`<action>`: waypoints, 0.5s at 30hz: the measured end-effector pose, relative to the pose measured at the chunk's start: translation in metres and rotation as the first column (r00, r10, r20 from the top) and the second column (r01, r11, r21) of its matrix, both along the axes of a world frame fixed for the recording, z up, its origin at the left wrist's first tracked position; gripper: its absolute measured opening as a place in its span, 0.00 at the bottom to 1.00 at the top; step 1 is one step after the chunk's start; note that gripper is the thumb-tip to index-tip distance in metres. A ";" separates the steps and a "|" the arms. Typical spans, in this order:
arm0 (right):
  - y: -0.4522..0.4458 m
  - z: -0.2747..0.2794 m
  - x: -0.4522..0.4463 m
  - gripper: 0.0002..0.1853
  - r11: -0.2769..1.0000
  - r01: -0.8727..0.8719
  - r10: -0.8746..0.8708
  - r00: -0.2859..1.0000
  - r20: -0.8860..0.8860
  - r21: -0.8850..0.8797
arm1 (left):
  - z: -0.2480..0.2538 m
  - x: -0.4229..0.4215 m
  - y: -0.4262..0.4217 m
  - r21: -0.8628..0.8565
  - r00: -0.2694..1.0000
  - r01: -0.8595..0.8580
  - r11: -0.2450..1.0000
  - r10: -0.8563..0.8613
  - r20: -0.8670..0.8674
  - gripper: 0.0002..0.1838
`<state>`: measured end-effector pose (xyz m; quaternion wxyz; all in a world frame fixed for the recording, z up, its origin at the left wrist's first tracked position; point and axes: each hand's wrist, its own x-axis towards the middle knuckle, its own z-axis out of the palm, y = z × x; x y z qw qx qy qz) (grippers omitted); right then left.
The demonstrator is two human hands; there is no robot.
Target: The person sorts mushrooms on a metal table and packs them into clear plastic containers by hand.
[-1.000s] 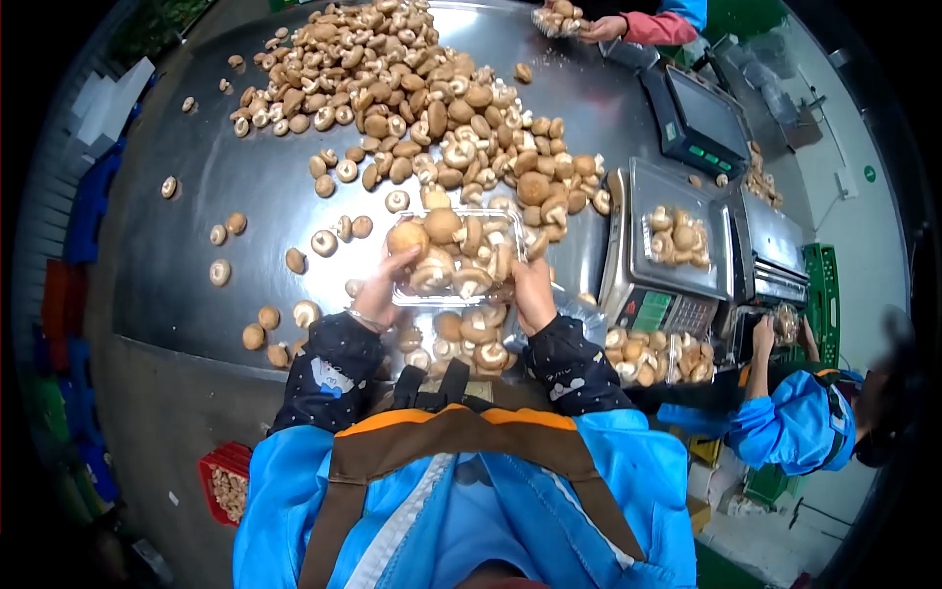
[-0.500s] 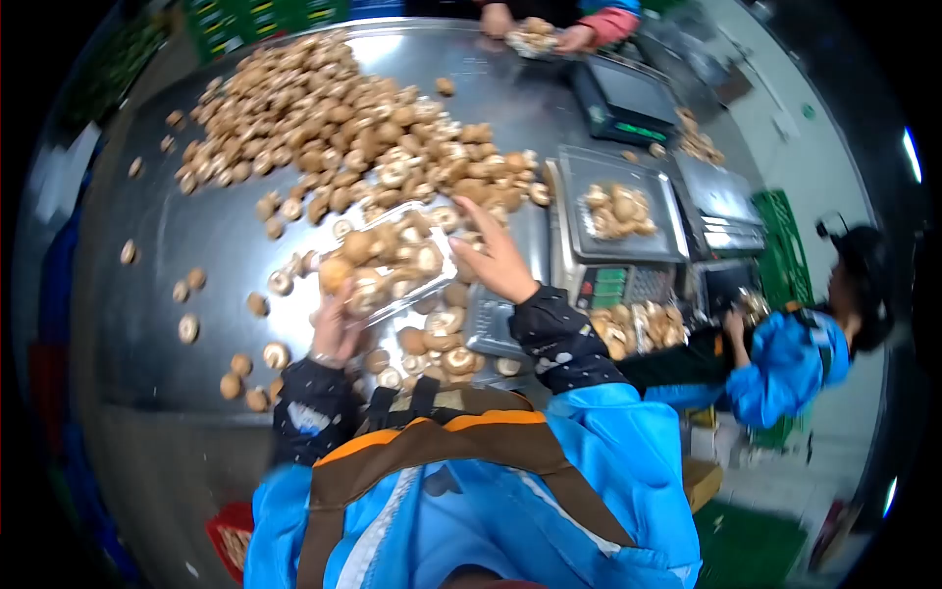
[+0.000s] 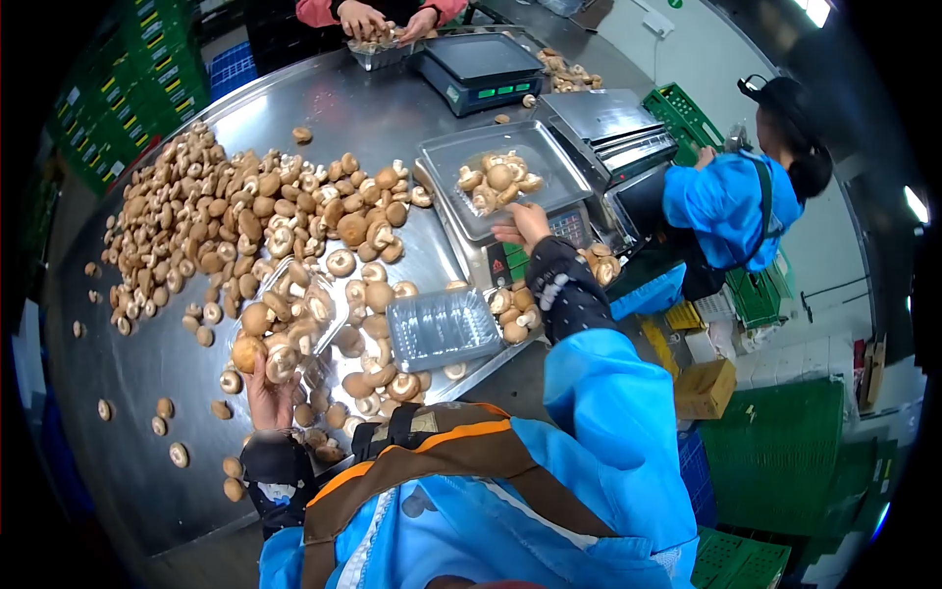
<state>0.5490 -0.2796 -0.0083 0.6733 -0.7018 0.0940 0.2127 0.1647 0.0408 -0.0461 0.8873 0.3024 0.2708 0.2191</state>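
My left hand (image 3: 272, 398) holds a clear plastic punnet (image 3: 332, 329) heaped with brown mushrooms (image 3: 285, 319), its fingers wrapped around the near left end. My right hand (image 3: 525, 227), fingers extended, is at the near edge of a weighing scale's shallow pan (image 3: 564, 187). Whether it touches the pan I cannot tell. A cluster of mushrooms (image 3: 500, 179) sits on that pan. Between my hands an empty clear punnet (image 3: 444, 329) rests on top of loose mushrooms near the table's front edge.
A large mushroom pile (image 3: 226, 216) covers the left middle of the metal table (image 3: 83, 422). A second scale (image 3: 481, 69) stands further back. Across the table, a co-worker's hands (image 3: 388, 25) handle a filled punnet. Another person in blue (image 3: 731, 201) stands at right. Green crates (image 3: 132, 83) are stacked behind.
My right hand has left the filled punnet and moved right to the scale pan. My left hand still holds that punnet, now lower and further left. The view has turned rightward.
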 end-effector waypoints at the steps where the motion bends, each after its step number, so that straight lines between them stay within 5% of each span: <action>1: 0.003 -0.007 0.009 0.19 0.999 0.007 -0.008 1.000 -0.019 -0.038 | -0.003 0.005 0.000 0.005 0.999 0.029 1.000 -0.029 0.016 0.16; 4: 0.011 -0.016 0.028 0.18 0.994 0.042 -0.049 0.997 -0.067 -0.101 | 0.000 0.031 -0.010 0.030 1.000 0.001 1.000 -0.001 0.012 0.17; 9: 0.001 -0.019 0.044 0.15 0.914 0.080 0.001 0.980 0.199 -0.397 | 0.002 0.056 -0.025 0.076 0.998 0.069 0.995 -0.070 0.004 0.18; 11: -0.005 -0.011 0.043 0.16 0.906 0.104 -0.002 0.971 0.241 -0.411 | 0.012 0.068 -0.040 0.073 1.000 0.023 0.997 -0.023 0.003 0.19; 15: -0.023 -0.014 0.049 0.14 0.931 0.117 -0.001 0.947 0.320 -0.345 | 0.012 0.094 -0.039 0.071 0.979 0.188 0.980 -0.181 -0.088 0.25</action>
